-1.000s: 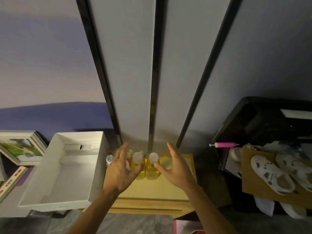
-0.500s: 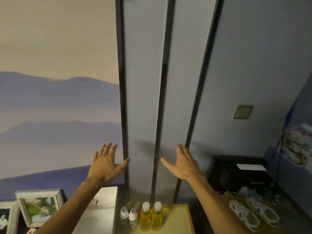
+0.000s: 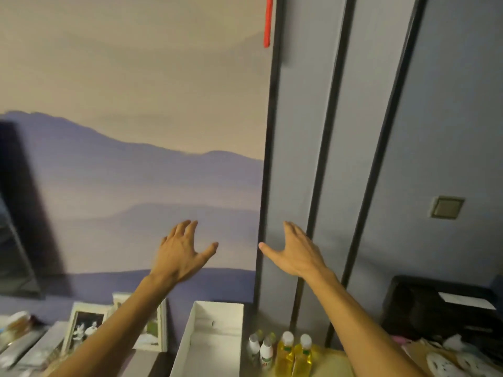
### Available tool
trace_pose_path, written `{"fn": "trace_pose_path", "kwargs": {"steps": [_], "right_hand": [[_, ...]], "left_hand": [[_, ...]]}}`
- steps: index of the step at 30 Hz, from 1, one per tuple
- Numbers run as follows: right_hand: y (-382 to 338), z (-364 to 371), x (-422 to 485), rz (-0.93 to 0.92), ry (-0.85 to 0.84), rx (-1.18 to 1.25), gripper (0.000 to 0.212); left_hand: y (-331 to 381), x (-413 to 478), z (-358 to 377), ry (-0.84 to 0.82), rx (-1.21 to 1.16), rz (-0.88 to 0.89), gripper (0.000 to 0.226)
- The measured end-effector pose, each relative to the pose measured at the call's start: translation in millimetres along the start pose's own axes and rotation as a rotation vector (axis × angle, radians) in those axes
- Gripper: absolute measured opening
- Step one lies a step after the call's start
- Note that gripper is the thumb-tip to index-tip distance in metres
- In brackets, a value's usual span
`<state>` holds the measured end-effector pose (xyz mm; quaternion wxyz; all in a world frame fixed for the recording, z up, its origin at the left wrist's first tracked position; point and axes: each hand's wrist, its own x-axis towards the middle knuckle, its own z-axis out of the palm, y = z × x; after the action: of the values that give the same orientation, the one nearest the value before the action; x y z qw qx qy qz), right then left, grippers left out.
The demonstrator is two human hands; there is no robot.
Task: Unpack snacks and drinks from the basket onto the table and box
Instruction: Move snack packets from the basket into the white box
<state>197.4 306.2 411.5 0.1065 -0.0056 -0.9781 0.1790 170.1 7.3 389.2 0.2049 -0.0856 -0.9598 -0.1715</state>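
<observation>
Head view, left hand (image 3: 181,256) spread, right hand (image 3: 297,253) spread

We see two tall yellow drink bottles (image 3: 294,355) with white caps standing upright side by side on the yellowish table (image 3: 330,363). Just to their left stand two small white bottles (image 3: 260,352), beside the open white box (image 3: 215,338).

Two bare forearms, no sleeves visible. The left hand (image 3: 183,254) and right hand (image 3: 295,253) wear no gloves. No rings, watch or markings show.
</observation>
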Motion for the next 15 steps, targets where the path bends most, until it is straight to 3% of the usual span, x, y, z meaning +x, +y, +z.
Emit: {"fn": "trace_pose_path", "kwargs": {"steps": [15], "right_hand": [[-256.2, 112.1, -81.0, -0.562, -0.318, 0.171, 0.109]], "left_hand": [[-164.5, -245.8, -144.2, 0.147, 0.219, -0.59, 0.101]]}}
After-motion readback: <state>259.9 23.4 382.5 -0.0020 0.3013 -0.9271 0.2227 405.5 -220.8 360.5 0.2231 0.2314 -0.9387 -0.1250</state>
